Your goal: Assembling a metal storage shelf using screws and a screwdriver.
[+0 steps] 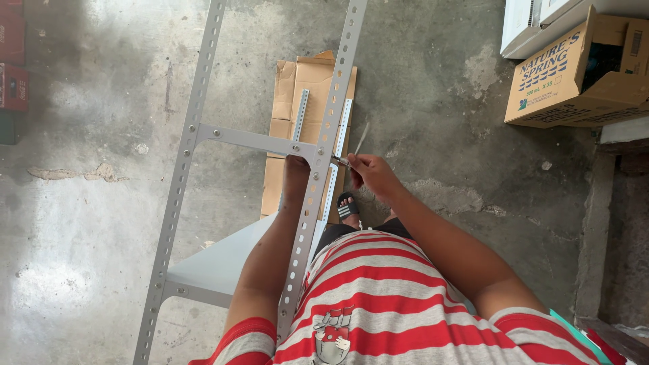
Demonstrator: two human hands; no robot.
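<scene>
A grey slotted-angle metal frame stands in front of me, with two long perforated uprights (329,128) joined by a cross bar (253,140). My left hand (295,170) reaches behind the right upright at the joint with the cross bar, partly hidden by the metal. My right hand (372,176) is just right of that joint, fingers closed on a small metal tool (342,161) whose tip touches the upright. A flat grey shelf panel (223,260) sits lower in the frame.
Flattened cardboard (304,88) with loose slotted metal pieces (299,116) lies on the concrete floor behind the frame. An open cardboard box (574,74) stands at the upper right beside a white object (527,27). Red crates (12,61) are at the left edge. My sandalled foot (348,208) is below the joint.
</scene>
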